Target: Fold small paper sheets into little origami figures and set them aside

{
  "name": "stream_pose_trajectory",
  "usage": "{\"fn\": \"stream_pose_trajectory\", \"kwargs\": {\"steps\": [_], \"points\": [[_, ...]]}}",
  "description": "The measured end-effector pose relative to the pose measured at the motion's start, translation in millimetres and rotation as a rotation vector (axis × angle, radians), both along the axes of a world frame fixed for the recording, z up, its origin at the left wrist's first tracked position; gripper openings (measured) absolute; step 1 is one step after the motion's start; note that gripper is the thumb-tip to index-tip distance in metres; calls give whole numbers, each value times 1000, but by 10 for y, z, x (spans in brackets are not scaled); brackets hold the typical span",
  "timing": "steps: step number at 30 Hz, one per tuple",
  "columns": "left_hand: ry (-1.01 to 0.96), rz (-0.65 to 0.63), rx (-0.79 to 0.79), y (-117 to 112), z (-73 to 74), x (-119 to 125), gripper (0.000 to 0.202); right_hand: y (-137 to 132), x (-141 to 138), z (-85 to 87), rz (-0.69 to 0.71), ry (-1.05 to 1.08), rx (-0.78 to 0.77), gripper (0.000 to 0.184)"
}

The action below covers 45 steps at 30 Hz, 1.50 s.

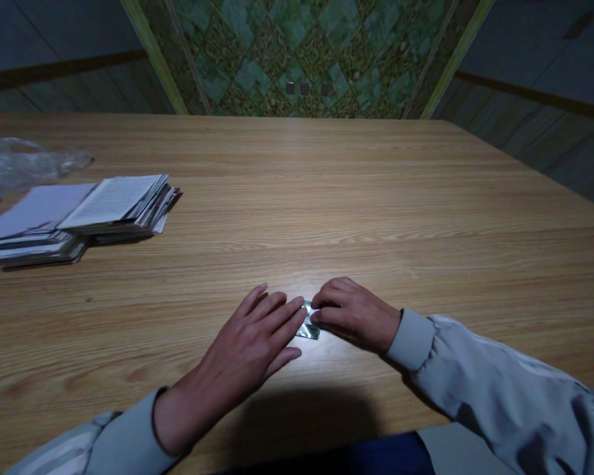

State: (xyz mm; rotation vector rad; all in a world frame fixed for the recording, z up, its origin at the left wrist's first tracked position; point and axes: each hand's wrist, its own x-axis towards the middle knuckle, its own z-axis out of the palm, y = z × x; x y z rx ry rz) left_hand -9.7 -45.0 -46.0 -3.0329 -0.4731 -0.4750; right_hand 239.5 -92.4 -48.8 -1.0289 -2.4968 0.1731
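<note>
A small, shiny, greenish-silver flat square [307, 330], perhaps foil or a packet, lies on the wooden table between my hands. My left hand [250, 340] stretches over the tabletop with its fingers spread, and the index and middle fingertips rest on the square's left side. From the right, my right hand [356, 313] bends its fingers inward, thumb and forefinger closed at the square's right edge. Fingers cover part of the square, so its exact kind cannot be made out.
Two stacks of papers or booklets, a left stack [39, 211] and a right stack [116, 204], sit side by side at the left. Behind them lies a crumpled clear plastic bag [20, 165]. The wooden table [327, 198] reaches toward a green patterned wall [301, 53].
</note>
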Motion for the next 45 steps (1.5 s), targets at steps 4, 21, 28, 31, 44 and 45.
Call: {"fn": "stream_pose_trajectory", "kwargs": {"steps": [4, 21, 28, 31, 44, 45], "points": [[-60, -22, -56, 34, 34, 17, 27, 9, -5, -28, 11, 61, -7, 22], [-215, -132, -132, 34, -63, 43, 17, -14, -101, -50, -55, -74, 212, 29], [-322, -29, -260, 17, -105, 22, 14, -11, -108, -47, -111, 23, 41, 20], [-348, 21, -329, 36, -100, 53, 12, 4, -114, -31, -121, 44, -12, 16], [-332, 158, -513, 93, -21, 23, 5, 29, -140, -4, -231, 226, -231, 16], [-334, 161, -517, 98, -20, 10, 5, 32, -144, -1, -233, 236, -242, 16]]}}
